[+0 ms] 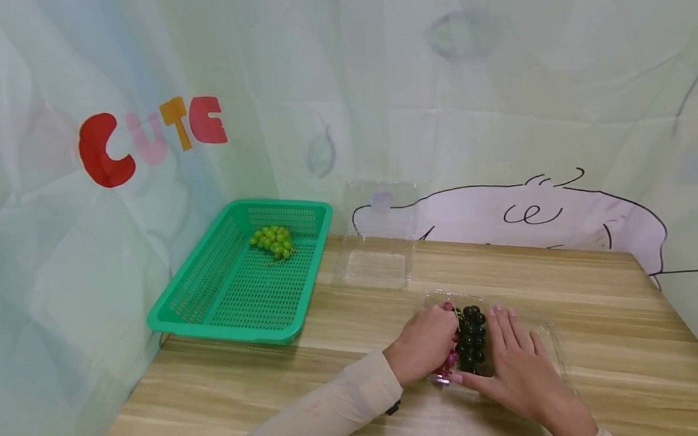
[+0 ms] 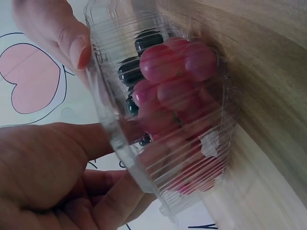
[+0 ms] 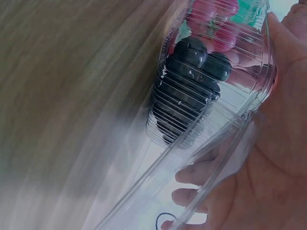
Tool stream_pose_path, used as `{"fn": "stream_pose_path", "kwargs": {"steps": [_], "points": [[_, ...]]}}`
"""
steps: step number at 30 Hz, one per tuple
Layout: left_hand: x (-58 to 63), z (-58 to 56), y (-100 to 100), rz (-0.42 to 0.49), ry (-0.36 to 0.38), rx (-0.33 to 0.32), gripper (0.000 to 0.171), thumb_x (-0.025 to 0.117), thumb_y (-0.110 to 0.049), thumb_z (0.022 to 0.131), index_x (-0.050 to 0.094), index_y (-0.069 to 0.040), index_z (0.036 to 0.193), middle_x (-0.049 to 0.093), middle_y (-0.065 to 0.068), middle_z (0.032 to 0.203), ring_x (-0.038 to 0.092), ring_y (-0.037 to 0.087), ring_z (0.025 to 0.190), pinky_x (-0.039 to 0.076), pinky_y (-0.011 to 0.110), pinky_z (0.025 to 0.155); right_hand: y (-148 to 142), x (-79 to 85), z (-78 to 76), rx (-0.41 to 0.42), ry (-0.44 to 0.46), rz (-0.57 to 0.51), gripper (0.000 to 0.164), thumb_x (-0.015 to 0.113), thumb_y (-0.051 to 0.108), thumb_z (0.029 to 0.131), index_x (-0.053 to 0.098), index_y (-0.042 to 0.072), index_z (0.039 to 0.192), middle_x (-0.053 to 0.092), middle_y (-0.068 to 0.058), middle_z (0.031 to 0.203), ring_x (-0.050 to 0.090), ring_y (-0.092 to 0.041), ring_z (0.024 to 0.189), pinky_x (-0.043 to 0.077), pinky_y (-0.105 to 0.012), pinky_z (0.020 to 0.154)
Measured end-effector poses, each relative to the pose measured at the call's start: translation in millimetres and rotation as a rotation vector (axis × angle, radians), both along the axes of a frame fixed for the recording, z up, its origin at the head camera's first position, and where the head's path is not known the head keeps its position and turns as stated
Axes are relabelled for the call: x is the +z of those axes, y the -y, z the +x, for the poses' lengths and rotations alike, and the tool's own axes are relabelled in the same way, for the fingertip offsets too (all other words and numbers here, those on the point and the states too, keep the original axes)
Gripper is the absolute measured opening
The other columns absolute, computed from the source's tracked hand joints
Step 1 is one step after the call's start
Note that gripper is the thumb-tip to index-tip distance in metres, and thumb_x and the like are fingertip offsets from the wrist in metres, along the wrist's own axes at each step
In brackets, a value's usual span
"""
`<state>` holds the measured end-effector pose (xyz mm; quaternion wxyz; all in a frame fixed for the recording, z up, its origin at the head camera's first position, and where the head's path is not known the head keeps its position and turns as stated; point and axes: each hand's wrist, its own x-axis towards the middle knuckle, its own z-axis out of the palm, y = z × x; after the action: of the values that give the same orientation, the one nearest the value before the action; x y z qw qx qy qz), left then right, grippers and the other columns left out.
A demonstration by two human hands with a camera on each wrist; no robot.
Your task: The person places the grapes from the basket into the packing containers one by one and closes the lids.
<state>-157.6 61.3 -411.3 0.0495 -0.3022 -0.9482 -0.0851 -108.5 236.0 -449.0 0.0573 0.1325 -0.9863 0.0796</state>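
Observation:
A clear plastic box (image 2: pixel 211 143) with ribbed walls lies on the table, its lid (image 3: pixel 225 158) folded out to the right. Red grapes (image 2: pixel 165 64) fill its left side; black grapes (image 1: pixel 471 340) lie beside them on the right. My left hand (image 1: pixel 425 346) reaches in from the left, curled fingers holding the red grapes, which it partly hides in the head view. Spread flat, my right hand (image 1: pixel 524 370) rests along the box's right edge and lid, with its thumb by the front rim.
At the left stands a green slotted basket (image 1: pixel 309 282) with a bunch of green grapes (image 1: pixel 274 240) at its far end. Behind the working box is a second clear box (image 1: pixel 377 269), lid raised against the printed curtain (image 1: pixel 497 105). The tabletop (image 1: pixel 228 395) is wood-grained.

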Motion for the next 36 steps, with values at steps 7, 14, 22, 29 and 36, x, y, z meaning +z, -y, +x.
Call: {"fn": "stream_pose_path", "kwargs": {"steps": [7, 14, 22, 29, 36], "points": [[1.6, -1.8, 0, -0.011, 0.012, 0.012, 0.021, 0.07, -0.025, 0.088, 0.065, -0.015, 0.069, 0.062, -0.006, 0.063, 0.044, 0.002, 0.046, 0.037, 0.017, 0.04, 0, 2.1, -1.5, 0.001, 0.003, 0.001, 0.122, 0.046, 0.086, 0.071, 0.015, 0.0, 0.151, 0.019, -0.021, 0.157, 0.019, -0.041, 0.143, 0.024, -0.068, 0.105], [6.6, -3.1, 4, 0.019, 0.089, 0.032, 0.027, 0.066, -0.033, 0.091, 0.064, -0.013, 0.072, 0.052, -0.008, 0.055, 0.042, 0.0, 0.041, 0.036, 0.015, 0.039, 1, 3.0, -2.3, 0.001, 0.024, 0.009, 0.122, 0.045, 0.086, 0.072, 0.013, 0.0, 0.152, 0.017, -0.021, 0.157, 0.018, -0.041, 0.144, 0.023, -0.07, 0.105], [11.6, -4.0, 8, 0.068, 0.175, 0.063, 0.03, 0.065, -0.035, 0.091, 0.06, -0.015, 0.069, 0.05, -0.008, 0.055, 0.044, 0.001, 0.043, 0.037, 0.015, 0.041, 0, 3.9, -1.8, 0.005, 0.027, 0.019, 0.121, 0.045, 0.086, 0.073, 0.013, -0.001, 0.152, 0.015, -0.021, 0.158, 0.017, -0.042, 0.144, 0.022, -0.07, 0.105], [11.7, -7.2, 17, 0.179, 0.275, 0.079, 0.04, 0.065, -0.036, 0.091, 0.05, -0.017, 0.059, 0.043, -0.008, 0.052, 0.039, 0.002, 0.04, 0.033, 0.016, 0.036, 0, 2.9, -1.8, 0.0, 0.03, 0.025, 0.122, 0.044, 0.086, 0.073, 0.013, -0.002, 0.151, 0.015, -0.022, 0.158, 0.017, -0.042, 0.144, 0.022, -0.07, 0.105], [6.0, -12.0, 27, 0.314, 0.341, 0.016, 0.036, 0.067, -0.031, 0.09, 0.054, -0.016, 0.061, 0.045, -0.009, 0.053, 0.04, 0.0, 0.042, 0.035, 0.015, 0.037, -1, 2.6, -0.7, 0.0, 0.027, 0.026, 0.121, 0.044, 0.086, 0.074, 0.014, -0.002, 0.151, 0.014, -0.022, 0.157, 0.016, -0.042, 0.144, 0.021, -0.069, 0.106]]}}
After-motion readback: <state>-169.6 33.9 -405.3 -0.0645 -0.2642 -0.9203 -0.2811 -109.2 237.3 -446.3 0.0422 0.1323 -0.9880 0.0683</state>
